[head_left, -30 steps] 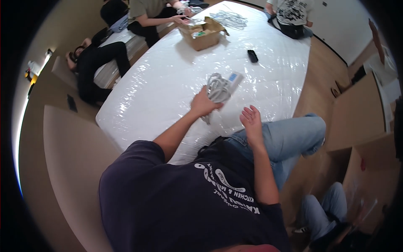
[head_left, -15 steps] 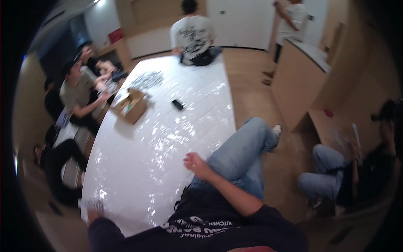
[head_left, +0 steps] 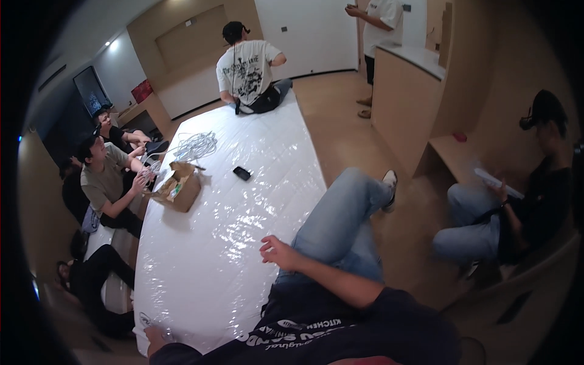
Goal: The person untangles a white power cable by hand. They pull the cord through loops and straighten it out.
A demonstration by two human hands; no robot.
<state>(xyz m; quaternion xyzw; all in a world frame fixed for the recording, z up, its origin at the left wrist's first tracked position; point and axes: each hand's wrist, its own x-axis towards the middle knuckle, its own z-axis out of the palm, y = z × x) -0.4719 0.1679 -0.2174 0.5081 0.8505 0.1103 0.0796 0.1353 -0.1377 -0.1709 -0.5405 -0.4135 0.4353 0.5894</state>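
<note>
My left hand [head_left: 156, 337] is low at the near left corner of a surface covered in shiny clear plastic, like a wrapped mattress [head_left: 201, 267]. Its fingers look bent, and small thin loops [head_left: 146, 319] show right by them; what the hand holds is too small to make out. My right hand [head_left: 278, 252] hovers beside my bent, jeans-clad leg [head_left: 340, 207], fingers loosely curled and apart, with nothing in them. Farther along the wrapped surface lie an opened cardboard box [head_left: 182, 193], a small black device [head_left: 242, 173] and a coil of pale cable [head_left: 198, 146].
On the far end sits a person in a white printed shirt [head_left: 248, 73]. Several people sit along the left, one in a beige shirt [head_left: 102, 182] handling pale cable. At right a seated person [head_left: 541, 201] holds a white object [head_left: 490, 178]. A wooden counter [head_left: 404, 97] stands behind.
The view has turned and sharpened. My left hand is now lower, against the corner; the whitish thing by it shows less. The right hand stays near my leg. The far person's arm is raised.
</note>
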